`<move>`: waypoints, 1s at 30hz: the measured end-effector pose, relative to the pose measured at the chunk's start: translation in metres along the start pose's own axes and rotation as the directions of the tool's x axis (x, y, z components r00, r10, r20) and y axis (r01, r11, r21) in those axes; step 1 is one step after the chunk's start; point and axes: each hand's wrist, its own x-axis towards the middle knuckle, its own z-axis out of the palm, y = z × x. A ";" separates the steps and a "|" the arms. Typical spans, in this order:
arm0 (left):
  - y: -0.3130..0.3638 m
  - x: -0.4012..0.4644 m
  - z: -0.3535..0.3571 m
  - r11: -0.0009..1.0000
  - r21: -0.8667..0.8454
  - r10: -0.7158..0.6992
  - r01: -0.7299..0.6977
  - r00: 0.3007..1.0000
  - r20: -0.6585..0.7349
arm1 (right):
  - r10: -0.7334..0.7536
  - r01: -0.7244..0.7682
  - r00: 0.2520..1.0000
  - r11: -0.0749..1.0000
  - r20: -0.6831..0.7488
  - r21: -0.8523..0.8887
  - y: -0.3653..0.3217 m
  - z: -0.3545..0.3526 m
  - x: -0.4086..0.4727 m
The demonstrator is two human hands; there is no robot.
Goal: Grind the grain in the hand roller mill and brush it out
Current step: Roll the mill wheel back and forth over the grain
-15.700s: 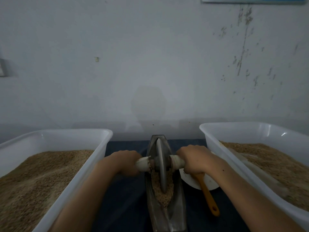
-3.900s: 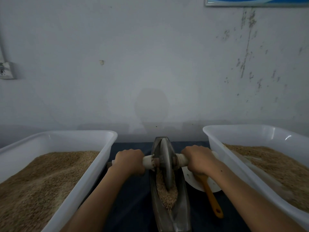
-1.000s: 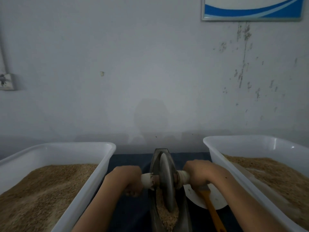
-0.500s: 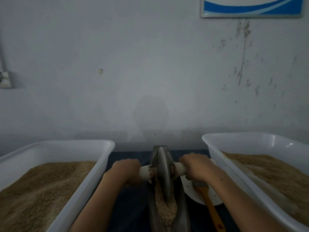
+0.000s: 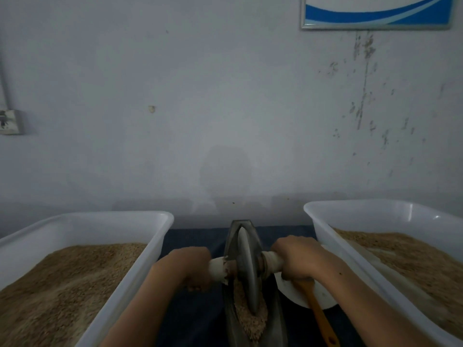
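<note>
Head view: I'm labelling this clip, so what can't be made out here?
- Brush: head hidden under the right hand.
- Left hand: fingertips curled under the handle.
- Trough: near end cut by the bottom edge.
- Grain: too blurred to judge fineness.

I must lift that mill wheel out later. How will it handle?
The wheel looks like solid metal, so probably heavy. A thin disc on a round axle, it would likely roll or topple once freed. Both handles look dusty, perhaps slippery.

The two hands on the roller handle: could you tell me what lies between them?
In the head view, the upright metal grinding wheel sits between the left hand and right hand.
</note>
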 end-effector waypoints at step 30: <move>0.001 -0.020 0.048 0.946 0.272 0.318 -0.174 0.358 -0.878 | -0.005 0.008 0.709 1.000 -0.705 0.001 -0.002 0.055 -0.017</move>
